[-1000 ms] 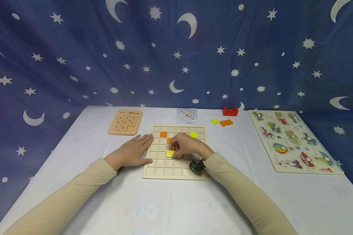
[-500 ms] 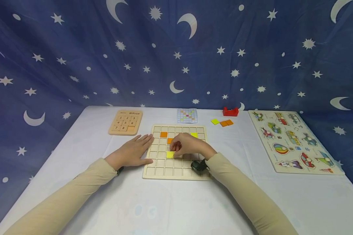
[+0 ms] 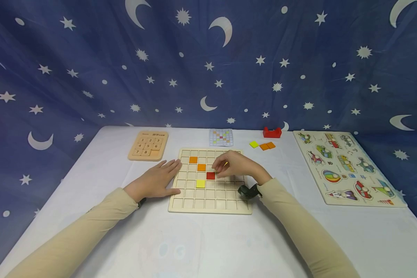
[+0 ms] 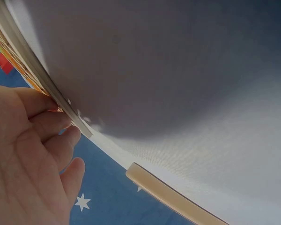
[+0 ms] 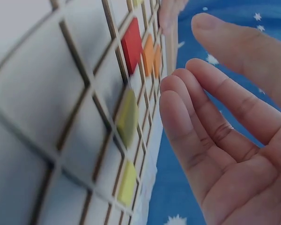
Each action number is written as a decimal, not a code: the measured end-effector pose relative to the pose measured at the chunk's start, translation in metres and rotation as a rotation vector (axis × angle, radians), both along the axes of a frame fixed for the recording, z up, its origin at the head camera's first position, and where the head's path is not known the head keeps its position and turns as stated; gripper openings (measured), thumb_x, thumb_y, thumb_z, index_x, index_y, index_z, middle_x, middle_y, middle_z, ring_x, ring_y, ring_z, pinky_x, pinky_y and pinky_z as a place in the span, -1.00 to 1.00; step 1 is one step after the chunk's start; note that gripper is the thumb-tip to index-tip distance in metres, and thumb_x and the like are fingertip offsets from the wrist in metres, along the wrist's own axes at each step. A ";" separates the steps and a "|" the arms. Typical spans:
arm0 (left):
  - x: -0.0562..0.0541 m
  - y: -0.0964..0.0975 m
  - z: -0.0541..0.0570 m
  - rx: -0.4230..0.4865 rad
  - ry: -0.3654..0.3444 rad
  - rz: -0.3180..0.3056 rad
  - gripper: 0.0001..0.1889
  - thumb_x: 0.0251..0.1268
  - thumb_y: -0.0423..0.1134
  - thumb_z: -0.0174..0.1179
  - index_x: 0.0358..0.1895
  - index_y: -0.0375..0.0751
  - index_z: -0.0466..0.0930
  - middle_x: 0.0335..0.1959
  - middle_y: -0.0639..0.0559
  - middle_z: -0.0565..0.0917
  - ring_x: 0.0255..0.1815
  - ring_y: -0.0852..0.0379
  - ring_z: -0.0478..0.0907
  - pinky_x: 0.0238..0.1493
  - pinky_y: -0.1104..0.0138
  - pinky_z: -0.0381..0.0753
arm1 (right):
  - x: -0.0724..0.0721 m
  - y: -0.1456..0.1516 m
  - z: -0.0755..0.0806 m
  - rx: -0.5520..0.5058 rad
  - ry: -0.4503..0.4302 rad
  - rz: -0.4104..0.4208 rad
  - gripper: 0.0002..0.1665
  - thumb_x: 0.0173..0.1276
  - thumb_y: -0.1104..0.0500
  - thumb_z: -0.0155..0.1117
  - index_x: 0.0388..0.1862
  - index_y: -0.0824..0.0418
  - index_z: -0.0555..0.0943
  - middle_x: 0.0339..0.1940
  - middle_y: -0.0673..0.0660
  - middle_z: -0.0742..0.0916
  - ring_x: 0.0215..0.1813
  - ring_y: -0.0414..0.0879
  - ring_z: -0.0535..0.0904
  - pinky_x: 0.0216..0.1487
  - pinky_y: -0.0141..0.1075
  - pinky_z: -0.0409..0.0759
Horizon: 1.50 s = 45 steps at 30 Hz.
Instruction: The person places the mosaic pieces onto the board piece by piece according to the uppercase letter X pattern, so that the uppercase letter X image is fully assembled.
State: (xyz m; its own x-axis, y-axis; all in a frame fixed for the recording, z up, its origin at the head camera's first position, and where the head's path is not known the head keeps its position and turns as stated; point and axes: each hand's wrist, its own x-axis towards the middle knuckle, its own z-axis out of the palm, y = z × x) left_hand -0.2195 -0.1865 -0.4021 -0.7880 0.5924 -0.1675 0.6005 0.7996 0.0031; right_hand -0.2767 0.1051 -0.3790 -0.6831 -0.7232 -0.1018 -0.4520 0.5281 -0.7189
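Observation:
A pale wooden grid board (image 3: 194, 206) lies mid-table. A red tile (image 3: 211, 176), two orange tiles (image 3: 201, 167) and a yellow tile (image 3: 200, 183) sit in its squares. My right hand (image 3: 234, 164) hovers over the board just right of the red tile. In the right wrist view its thumb and curved fingers stand apart with nothing between them, and two more yellow tiles (image 5: 127, 183) show, which the hand hides in the head view. My left hand (image 3: 156, 180) rests spread at the board's left edge, fingertips at the rim (image 4: 61, 101) in the left wrist view.
Behind the board lies a printed pattern card (image 3: 221, 137). Loose at the back right are a yellow tile (image 3: 253, 144) and orange tiles (image 3: 264, 146), near a red holder (image 3: 272, 133). A number puzzle (image 3: 148, 145) lies left, a picture puzzle board (image 3: 345, 170) right.
My right hand has moved right and slightly away from me, off the spot beside the near yellow tile, uncovering the red tile. The left hand has stayed at the board's edge.

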 end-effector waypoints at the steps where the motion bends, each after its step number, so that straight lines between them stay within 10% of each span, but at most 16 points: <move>1: 0.000 0.000 0.000 0.001 -0.001 0.000 -0.07 0.28 0.31 -0.06 0.46 -0.37 -0.03 0.51 -0.23 0.03 0.52 -0.15 -0.01 0.52 0.01 -0.01 | -0.001 0.003 0.001 -0.002 -0.004 -0.008 -0.68 0.07 0.28 0.44 -0.15 0.33 0.67 -0.25 0.14 0.75 -0.26 -0.20 0.61 -0.08 -0.35 0.66; 27: 0.001 0.000 0.000 0.011 0.007 -0.004 -0.07 0.28 0.30 -0.05 0.46 -0.39 -0.03 0.50 -0.24 0.05 0.52 -0.16 0.00 0.51 0.00 0.00 | -0.039 0.096 0.005 -0.130 0.109 -0.366 -0.56 0.12 0.41 0.35 0.03 0.47 0.56 0.02 0.40 0.65 0.05 0.21 0.60 0.19 0.00 0.53; 45: 0.001 0.000 0.000 0.015 0.013 -0.006 -0.07 0.28 0.30 -0.06 0.46 -0.38 -0.02 0.50 -0.23 0.05 0.52 -0.15 0.01 0.51 0.01 0.01 | -0.074 0.109 -0.005 -0.031 0.051 -0.512 -0.54 0.18 0.38 0.31 0.09 0.46 0.53 0.12 0.40 0.60 0.16 0.21 0.53 0.21 -0.02 0.52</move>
